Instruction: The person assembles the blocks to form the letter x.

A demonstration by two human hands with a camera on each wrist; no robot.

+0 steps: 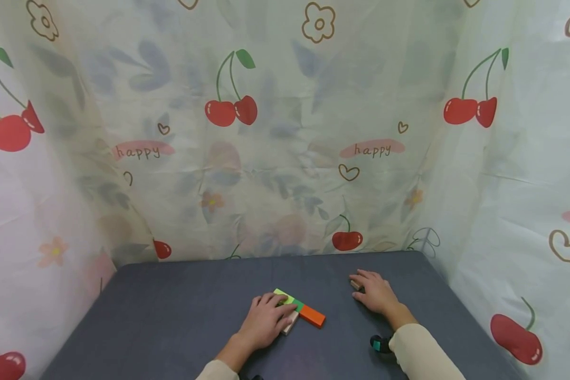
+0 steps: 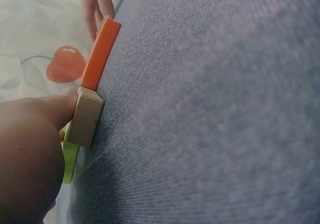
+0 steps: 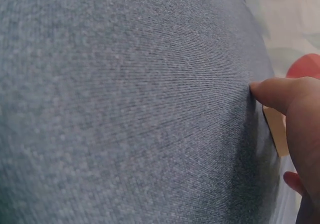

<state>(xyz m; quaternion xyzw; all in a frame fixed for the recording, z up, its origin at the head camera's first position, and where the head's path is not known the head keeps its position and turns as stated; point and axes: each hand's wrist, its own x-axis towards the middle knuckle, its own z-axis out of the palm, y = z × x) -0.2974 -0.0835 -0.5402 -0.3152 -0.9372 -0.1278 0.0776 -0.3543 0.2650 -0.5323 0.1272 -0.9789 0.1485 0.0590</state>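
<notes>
My left hand [image 1: 262,323] lies over a small group of blocks on the dark cloth. Its thumb touches a plain wooden block [image 2: 86,118], and its fingers curl over the yellow-green block [image 1: 278,292] beyond. A green block [image 1: 298,305] and an orange block [image 1: 312,316] continue in a slanting row from the yellow-green one. The wooden block meets this row from the near side. Farther right, my right hand [image 1: 376,293] holds another wooden block [image 3: 276,131] between thumb and fingers, low at the cloth. Most of that block is hidden by the hand.
A dark grey cloth [image 1: 180,311] covers the table. Its back edge meets a printed curtain [image 1: 275,158], which also hangs along both sides. A black strap with a teal piece [image 1: 377,344] is at the right wrist.
</notes>
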